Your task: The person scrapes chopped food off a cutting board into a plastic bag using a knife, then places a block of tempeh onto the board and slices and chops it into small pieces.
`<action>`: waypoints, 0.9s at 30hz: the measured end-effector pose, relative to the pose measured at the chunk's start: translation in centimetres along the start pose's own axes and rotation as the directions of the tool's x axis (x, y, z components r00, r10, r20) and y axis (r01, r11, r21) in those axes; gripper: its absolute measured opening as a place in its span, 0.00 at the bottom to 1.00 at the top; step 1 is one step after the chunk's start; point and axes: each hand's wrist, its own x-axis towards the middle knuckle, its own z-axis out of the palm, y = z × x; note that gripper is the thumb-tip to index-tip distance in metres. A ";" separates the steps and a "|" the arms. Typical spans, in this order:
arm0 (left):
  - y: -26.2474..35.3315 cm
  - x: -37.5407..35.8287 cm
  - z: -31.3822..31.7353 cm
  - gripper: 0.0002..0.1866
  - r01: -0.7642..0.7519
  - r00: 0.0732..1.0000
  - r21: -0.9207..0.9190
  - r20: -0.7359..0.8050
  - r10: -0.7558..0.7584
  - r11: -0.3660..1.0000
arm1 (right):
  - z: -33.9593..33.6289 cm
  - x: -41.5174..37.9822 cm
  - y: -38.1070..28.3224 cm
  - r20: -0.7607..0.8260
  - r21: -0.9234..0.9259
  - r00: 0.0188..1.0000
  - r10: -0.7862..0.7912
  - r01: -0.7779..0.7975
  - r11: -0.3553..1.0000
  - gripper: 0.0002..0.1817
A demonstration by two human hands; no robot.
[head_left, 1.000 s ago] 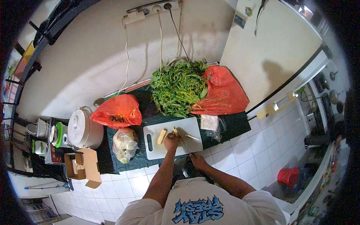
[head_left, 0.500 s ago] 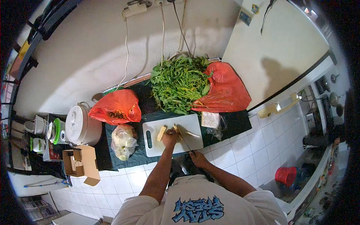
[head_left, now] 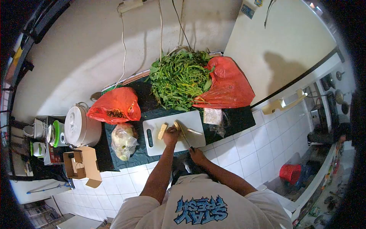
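Clock positions are read from the middle of the cutting board, with 12 at the wall. At 9 o'clock, well apart, stands a white lidded cooker point(head_left: 76, 126), and an open cardboard box point(head_left: 91, 164) sits at about 8. A red bag point(head_left: 121, 100), its mouth open, slumps at 10. Nearer, at 9, is a clear bag point(head_left: 122, 143) with pale contents.

The white cutting board point(head_left: 155, 149) lies on a dark green cloth point(head_left: 142, 160) near the counter's front edge. On its left part rests a short pale piece point(head_left: 162, 131). The left hand point(head_left: 170, 137) is just beside it, fingers bunched and curled down; whether they pinch anything is hidden. Against their right side, near the centre, lies a second pale piece point(head_left: 177, 125), with the knife point(head_left: 184, 138) slanting alongside. The right hand point(head_left: 197, 155), at 5 o'clock, is closed around the knife's dark handle. A thin pale strip point(head_left: 195, 131) lies at 3.

The likeliest harm is a nicked left fingertip, I judge, because the blade is so near those fingers and a narrow piece could roll or slip under it. The board could also skid if the cloth bunches.

Heaped green leaves point(head_left: 179, 80) fill 12 o'clock, leaning against a large red bag point(head_left: 233, 84) at 1 to 2. A wrapped pale block point(head_left: 212, 116) sits at 2, beside the board.
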 end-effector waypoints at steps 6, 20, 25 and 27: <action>-4.2 2.0 2.5 0.21 -0.282 0.955 0.040 -0.087 0.285 0.958 | -1.3 -0.6 1.4 0.096 0.245 0.995 0.037 -0.060 0.968 0.30; -2.8 0.2 0.3 0.20 -0.040 0.995 -0.259 0.073 0.061 0.965 | -6.3 -3.2 -0.2 0.233 0.169 0.952 0.200 -0.242 0.955 0.32; -2.4 -1.1 -0.1 0.20 -0.016 0.999 -0.370 0.029 0.028 0.929 | -5.5 -3.1 1.1 0.294 0.017 0.913 0.282 -0.300 0.954 0.35; -1.7 -1.6 -0.1 0.21 -0.181 0.983 -0.183 -0.025 0.180 0.966 | -4.6 -3.1 1.1 0.253 0.084 0.939 0.234 -0.262 0.961 0.34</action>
